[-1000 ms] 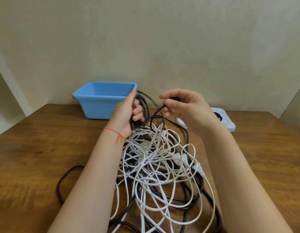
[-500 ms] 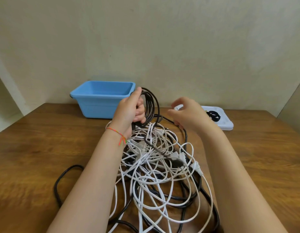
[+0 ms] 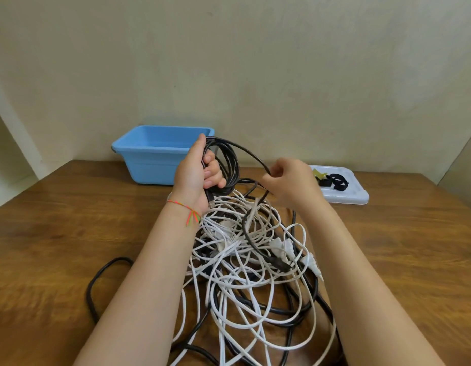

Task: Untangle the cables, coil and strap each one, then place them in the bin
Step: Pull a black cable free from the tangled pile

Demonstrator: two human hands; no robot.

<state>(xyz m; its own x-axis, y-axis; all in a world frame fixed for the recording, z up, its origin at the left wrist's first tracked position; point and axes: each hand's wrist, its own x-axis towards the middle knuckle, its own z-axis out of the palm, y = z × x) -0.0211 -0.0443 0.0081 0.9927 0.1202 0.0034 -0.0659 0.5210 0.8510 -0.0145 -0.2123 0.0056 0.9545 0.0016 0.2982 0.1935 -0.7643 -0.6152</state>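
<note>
Step in hand: coiling. One black cable is being wound out of the tangle; no strap is on it yet, and nothing shows inside the bin from this angle.

Left hand (image 3: 194, 175): fingers curled tight round a coil (image 3: 226, 167) of several black loops, thumb up along its far side. A plug end hangs below the palm, by the wrist.

Right hand (image 3: 289, 180): fingertips pinched together on the free run of the same cable (image 3: 251, 154), which arcs from the coil's top across to this hand, then drops below it into the tangle (image 3: 250, 260).

Tangle: white and black cables, heaped between and under both forearms on the table (image 3: 70, 220).

Bin (image 3: 155, 154): blue, just beyond the left hand.

Tray (image 3: 358, 196): white, just beyond the right hand, holding black straps (image 3: 337, 179).

Next move, judged: lay the held run onto the coil as one more loop, feeding slack free of the white cables; the tail's plug lies deep in the tangle and may snag.
</note>
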